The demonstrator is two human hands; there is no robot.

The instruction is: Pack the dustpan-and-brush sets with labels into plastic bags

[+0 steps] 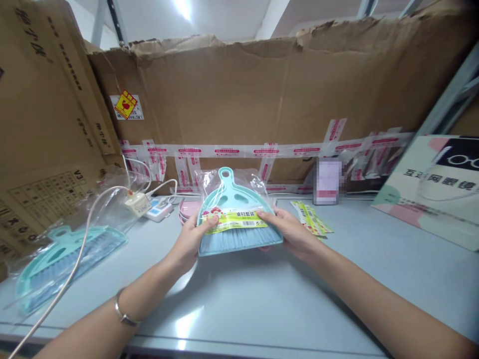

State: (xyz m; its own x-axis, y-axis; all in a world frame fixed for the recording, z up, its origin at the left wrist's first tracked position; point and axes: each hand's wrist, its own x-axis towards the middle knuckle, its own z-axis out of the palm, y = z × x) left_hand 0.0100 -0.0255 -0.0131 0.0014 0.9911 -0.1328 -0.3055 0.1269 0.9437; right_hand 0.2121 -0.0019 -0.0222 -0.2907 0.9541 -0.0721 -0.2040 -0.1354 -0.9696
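A light blue dustpan and brush set (239,240) is held up above the table, tilted toward me, with its looped handle at the top. Clear plastic wrap surrounds its upper part, and a yellow-green printed label (235,219) runs across its middle. My left hand (192,237) grips the set's left edge, thumb on the label. On the opposite edge my right hand (290,229) is closed, its thumb at the label's right end. Partly hidden behind the set lies something pink (187,209).
A second wrapped blue dustpan set (71,259) lies at left, crossed by a white cable (84,234). A charger (137,205) and power strip (160,212) sit behind. Loose labels (310,219), a phone (327,182) and a printed box (430,189) stand right. Cardboard (232,99) walls the back.
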